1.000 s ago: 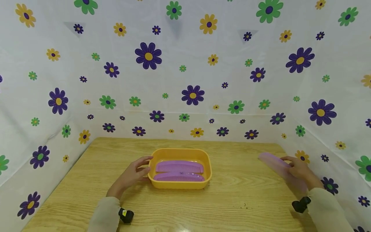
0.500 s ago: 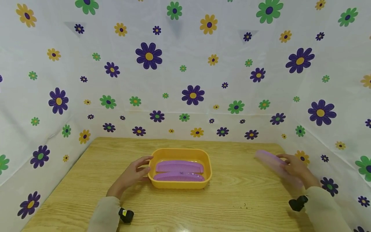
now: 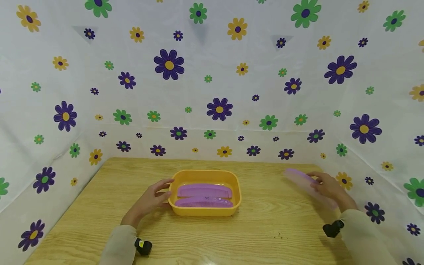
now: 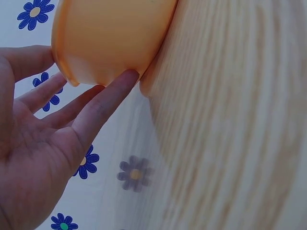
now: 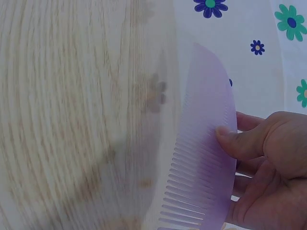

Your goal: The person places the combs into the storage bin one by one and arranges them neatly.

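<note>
A yellow-orange plastic tub (image 3: 205, 211) stands on the table, with two purple combs lying inside: a rear comb (image 3: 204, 190) and a front comb (image 3: 203, 202) with a printed mark. At the tub's left end, my left hand (image 3: 147, 201) touches the rim and outer wall with extended fingers; the left wrist view shows one fingertip (image 4: 129, 75) pressed low on the wall. Off to the right, my right hand (image 3: 332, 187) pinches a third purple comb (image 5: 206, 124) by its spine between thumb and fingers. That comb is tilted above the table, its teeth facing away from the palm.
The wood-grain table (image 3: 265, 228) has a few dark specks (image 3: 279, 234) at the front right. White flower-printed sheeting (image 3: 198, 84) encloses the back and both sides. Its right wall (image 3: 371, 154) rises close beside my right hand.
My right hand has moved left and slightly away from me with the comb, off the right wall. The left hand, the tub and the two combs inside stay put.
</note>
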Available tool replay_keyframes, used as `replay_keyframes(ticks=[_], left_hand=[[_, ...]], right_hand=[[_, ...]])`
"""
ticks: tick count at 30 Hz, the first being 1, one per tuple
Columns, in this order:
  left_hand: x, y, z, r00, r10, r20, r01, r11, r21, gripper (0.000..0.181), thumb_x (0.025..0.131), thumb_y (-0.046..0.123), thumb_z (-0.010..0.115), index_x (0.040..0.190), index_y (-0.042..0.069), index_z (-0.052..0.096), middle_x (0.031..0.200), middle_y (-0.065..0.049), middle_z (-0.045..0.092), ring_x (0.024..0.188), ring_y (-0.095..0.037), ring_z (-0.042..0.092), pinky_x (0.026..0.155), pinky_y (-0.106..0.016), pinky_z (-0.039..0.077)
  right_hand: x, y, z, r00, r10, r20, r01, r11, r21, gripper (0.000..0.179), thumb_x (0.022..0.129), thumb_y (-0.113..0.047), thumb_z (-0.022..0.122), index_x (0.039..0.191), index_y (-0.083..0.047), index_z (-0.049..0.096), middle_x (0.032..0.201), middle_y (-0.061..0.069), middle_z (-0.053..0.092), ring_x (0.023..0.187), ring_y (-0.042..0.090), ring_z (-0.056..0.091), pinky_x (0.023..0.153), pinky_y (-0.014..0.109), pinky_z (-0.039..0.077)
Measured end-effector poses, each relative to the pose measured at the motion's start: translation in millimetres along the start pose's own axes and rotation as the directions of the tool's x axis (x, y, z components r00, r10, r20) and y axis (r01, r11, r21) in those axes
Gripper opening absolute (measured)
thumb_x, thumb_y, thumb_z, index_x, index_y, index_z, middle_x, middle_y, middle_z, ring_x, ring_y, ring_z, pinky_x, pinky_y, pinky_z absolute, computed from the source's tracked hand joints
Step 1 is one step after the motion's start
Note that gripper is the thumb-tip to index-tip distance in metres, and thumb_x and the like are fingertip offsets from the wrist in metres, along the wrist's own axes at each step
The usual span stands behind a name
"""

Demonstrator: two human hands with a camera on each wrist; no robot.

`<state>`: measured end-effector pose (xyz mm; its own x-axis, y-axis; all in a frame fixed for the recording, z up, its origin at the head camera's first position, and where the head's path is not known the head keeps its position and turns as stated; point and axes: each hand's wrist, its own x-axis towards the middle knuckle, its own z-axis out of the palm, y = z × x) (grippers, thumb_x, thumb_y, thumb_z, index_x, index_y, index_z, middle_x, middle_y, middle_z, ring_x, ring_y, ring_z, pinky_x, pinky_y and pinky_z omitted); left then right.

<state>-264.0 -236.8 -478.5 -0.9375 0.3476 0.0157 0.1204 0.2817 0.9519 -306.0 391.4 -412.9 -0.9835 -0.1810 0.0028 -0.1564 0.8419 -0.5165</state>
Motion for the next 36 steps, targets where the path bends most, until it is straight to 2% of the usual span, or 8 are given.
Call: replay_keyframes(ticks=[11, 23, 28, 36], left_hand=[[0.6, -0.9, -0.9, 1.0, 0.01, 0.0, -0.01, 1.0, 0.007, 0.055, 0.107, 0.019, 0.056, 0.158, 0.007, 0.037, 0.161, -0.033, 0.033, 0.139, -0.054, 0.05, 0.092, -0.045, 0.064], [0.1, -0.2, -0.9, 1.0, 0.009, 0.003, -0.009, 1.0, 0.001, 0.056, 0.107, 0.019, 0.056, 0.158, 0.007, 0.037, 0.161, -0.033, 0.033, 0.139, -0.053, 0.049, 0.092, -0.046, 0.063], [-0.8, 0.4, -0.5, 1.0, 0.011, 0.003, -0.011, 1.0, 0.002, 0.056, 0.107, 0.018, 0.056, 0.158, 0.006, 0.037, 0.161, -0.033, 0.032, 0.139, -0.054, 0.049, 0.092, -0.045, 0.064], [-1.8, 1.5, 0.8, 1.0, 0.014, -0.004, -0.014, 1.0, 0.013, 0.055, 0.107, 0.018, 0.055, 0.157, 0.006, 0.037, 0.162, -0.032, 0.032, 0.14, -0.054, 0.048, 0.092, -0.045, 0.064]], right_hand=[[9.0, -12.2, 4.0, 0.998, -0.057, -0.007, 0.057, 0.998, -0.001, 0.04, 0.099, 0.002, 0.059, 0.137, 0.012, 0.052, 0.106, 0.032, 0.065, 0.082, 0.025, 0.066, 0.069, 0.035, 0.06], [18.3, -28.3, 11.4, 0.989, -0.142, -0.027, 0.143, 0.99, 0.004, 0.038, 0.097, 0.003, 0.06, 0.135, 0.012, 0.055, 0.09, 0.02, 0.068, 0.074, 0.017, 0.061, 0.058, 0.023, 0.053], [21.9, -37.0, 15.0, 0.985, -0.168, -0.036, 0.168, 0.986, -0.004, 0.038, 0.097, 0.003, 0.062, 0.133, 0.01, 0.057, 0.088, 0.017, 0.068, 0.073, 0.018, 0.062, 0.058, 0.023, 0.053], [24.9, -53.9, 19.0, 0.984, -0.176, 0.002, 0.176, 0.984, 0.015, 0.04, 0.098, 0.002, 0.06, 0.138, 0.009, 0.056, 0.095, 0.021, 0.069, 0.077, 0.019, 0.063, 0.062, 0.025, 0.054]])
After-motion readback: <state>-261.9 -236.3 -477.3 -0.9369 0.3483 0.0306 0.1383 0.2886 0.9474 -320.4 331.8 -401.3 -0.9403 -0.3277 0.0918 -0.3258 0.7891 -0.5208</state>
